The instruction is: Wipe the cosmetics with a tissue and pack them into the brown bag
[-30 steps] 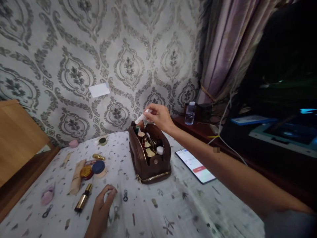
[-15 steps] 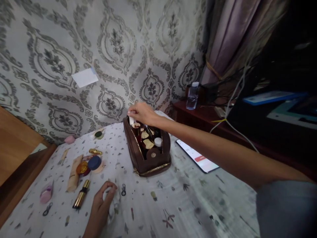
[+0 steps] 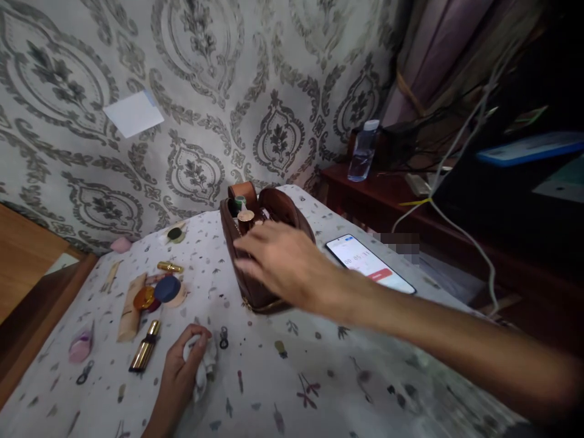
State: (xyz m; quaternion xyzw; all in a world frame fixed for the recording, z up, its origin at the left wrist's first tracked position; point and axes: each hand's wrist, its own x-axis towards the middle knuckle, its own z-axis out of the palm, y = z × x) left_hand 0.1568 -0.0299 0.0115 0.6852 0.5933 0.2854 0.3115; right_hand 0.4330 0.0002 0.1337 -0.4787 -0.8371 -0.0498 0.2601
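A brown zip makeup bag (image 3: pixel 253 289) stands unzipped in the middle of the bed, with cosmetics in its mouth, among them a jar with a pale round top (image 3: pixel 246 217). Above the bag's near part is my right hand (image 3: pixel 283 258), slightly smeared, its fingers stretched out to the left and apart; no object shows in it. It hides much of the bag's contents. My left hand (image 3: pixel 185 356) rests on the sheet, fingers curled round a crumpled white cloth (image 3: pixel 205 365). Left of it lies a gold and black lipstick tube (image 3: pixel 145 347).
Further left lie a beige squeeze tube (image 3: pixel 129 313), a blue-lidded jar (image 3: pixel 168 289), an amber round container (image 3: pixel 143 298), a small gold tube (image 3: pixel 170 266) and a pink item (image 3: pixel 81 345). A phone (image 3: pixel 369 261) lies right of the bag. A water bottle (image 3: pixel 364 152) stands on the dark red table (image 3: pixel 378 198).
My right hand has moved from the bag's far end back to its near part, and the white item at its fingers no longer shows. My left hand keeps the cloth. The view has shifted slightly.
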